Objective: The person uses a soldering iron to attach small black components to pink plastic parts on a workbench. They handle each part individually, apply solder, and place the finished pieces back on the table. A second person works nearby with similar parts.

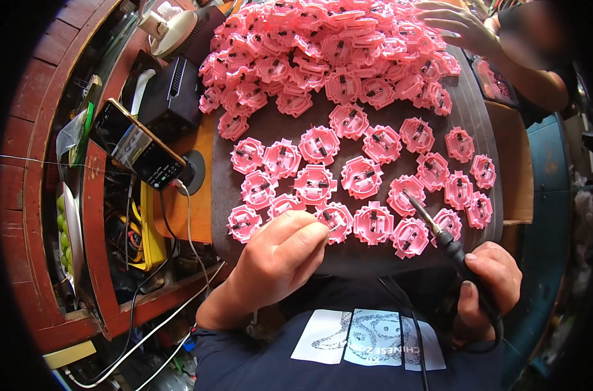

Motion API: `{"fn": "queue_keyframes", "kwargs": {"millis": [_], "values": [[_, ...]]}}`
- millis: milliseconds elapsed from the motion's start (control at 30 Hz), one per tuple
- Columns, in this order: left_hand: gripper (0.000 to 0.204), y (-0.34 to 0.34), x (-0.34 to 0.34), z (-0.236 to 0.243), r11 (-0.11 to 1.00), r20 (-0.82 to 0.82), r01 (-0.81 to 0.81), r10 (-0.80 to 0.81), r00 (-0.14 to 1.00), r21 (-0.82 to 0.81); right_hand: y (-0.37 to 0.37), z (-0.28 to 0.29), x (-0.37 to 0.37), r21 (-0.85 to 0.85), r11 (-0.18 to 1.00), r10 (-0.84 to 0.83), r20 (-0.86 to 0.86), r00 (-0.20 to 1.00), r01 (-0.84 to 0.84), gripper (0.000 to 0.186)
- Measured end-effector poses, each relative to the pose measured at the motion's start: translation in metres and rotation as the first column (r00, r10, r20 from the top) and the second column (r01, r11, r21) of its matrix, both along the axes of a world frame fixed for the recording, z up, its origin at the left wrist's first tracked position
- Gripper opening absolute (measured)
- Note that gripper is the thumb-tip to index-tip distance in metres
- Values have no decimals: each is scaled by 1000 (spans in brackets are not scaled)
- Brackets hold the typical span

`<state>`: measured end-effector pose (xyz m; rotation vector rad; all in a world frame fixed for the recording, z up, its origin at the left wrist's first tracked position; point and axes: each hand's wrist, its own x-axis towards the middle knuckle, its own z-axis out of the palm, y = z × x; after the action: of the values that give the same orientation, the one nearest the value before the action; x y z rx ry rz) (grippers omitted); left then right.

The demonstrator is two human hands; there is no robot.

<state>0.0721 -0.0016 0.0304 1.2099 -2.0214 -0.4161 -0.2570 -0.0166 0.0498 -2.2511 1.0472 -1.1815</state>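
the left hand (pixel 280 254), near six o'clock, has its fingers pinched together beside a pink plastic piece (pixel 337 221); whether they grasp anything cannot be told. the right hand (pixel 493 283), at four o'clock, has its fingers wrapped around the black handle of a soldering iron (pixel 447 240), whose tip points toward ten o'clock and meets or hovers over another pink piece (pixel 400 200); contact is unclear. more pink pieces lie spread across the dark table (pixel 348 259), with a heap (pixel 335 52) at twelve o'clock. a phone (pixel 137 144) leans between nine and ten o'clock.
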Motion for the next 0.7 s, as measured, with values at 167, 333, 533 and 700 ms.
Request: {"fn": "queue_keyframes", "kwargs": {"millis": [167,333,533,700], "values": [[29,5,0,-4,999,-8,16,-16,1000,-33,2,2,9,12,986,165,3,986,-165,33],[30,11,1,-7,995,2,-72,72,997,-62,2,1,19,33,965,261,10,965,-261,39],[30,14,15,-11,996,37,-61,63,997,-59,-1,-5,38,36,942,331,50,942,-333,39],[30,10,25,-10,987,66,-103,111,992,-120,-5,-3,50,65,944,321,30,947,-322,39]]}}
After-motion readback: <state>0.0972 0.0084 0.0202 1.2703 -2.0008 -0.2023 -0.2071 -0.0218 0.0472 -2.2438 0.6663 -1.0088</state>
